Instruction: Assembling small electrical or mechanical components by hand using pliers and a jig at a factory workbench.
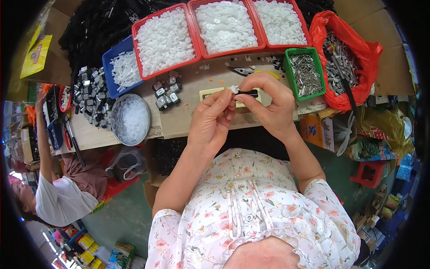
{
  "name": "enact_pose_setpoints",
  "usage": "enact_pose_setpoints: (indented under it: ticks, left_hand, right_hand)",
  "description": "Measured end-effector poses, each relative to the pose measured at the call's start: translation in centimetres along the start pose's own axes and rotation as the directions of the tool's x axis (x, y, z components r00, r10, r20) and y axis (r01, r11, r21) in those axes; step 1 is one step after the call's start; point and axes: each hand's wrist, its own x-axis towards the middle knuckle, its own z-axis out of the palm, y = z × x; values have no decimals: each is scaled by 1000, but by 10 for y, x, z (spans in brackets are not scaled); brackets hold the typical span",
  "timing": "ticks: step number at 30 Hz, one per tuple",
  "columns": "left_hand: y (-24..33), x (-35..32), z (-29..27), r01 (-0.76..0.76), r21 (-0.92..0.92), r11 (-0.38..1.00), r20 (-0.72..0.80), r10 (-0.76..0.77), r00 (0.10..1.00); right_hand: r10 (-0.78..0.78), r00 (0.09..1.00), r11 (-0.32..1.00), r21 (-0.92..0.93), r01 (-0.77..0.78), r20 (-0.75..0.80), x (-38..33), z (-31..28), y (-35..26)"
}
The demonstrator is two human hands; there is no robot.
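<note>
Above the near edge of the bench, my two hands meet fingertip to fingertip. My left hand point(209, 117) is closed in a pinch at a small white round plastic part point(234, 89). The thumb and forefinger of my right hand point(273, 105) close in a ring on a short black plastic piece point(251, 93), which touches the white part. How the two pieces join is hidden by my fingertips. Beneath the hands lies a cream-coloured flat frame point(207, 93), partly covered by them.
Three red trays point(197, 45) of white plastic parts line the back. A green basket point(323, 92) of metal pins and a red bag point(375, 49) stand right. Left are a blue bin point(107, 67), a round metal bowl point(147, 110) and black-grey blocks point(92, 96). Another person point(67, 201) sits far left.
</note>
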Motion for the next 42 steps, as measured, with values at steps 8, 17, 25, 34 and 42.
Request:
enact_pose_setpoints:
  ticks: [8,17,25,34,42]
  left_hand:
    - [2,-10,-12,-215,405,888,21,226,974]
    - [15,-12,-26,-540,718,440,368,419,830]
    - [22,-6,-41,-521,763,-382,645,503,576]
    - [15,-2,-55,-508,673,-537,725,346,595]
    - [18,-2,-58,-512,600,-615,778,300,552]
  right_hand:
    - [-17,997,998,-65,21,75,1,5,-3]
    - [-9,970,999,-41,20,241,-1,10,2]
    - [-64,955,974,-190,122,289,-1,15,39]
    - [-102,946,954,-239,181,309,-1,20,50]
    - [-70,933,970,-195,146,354,2,20,50]
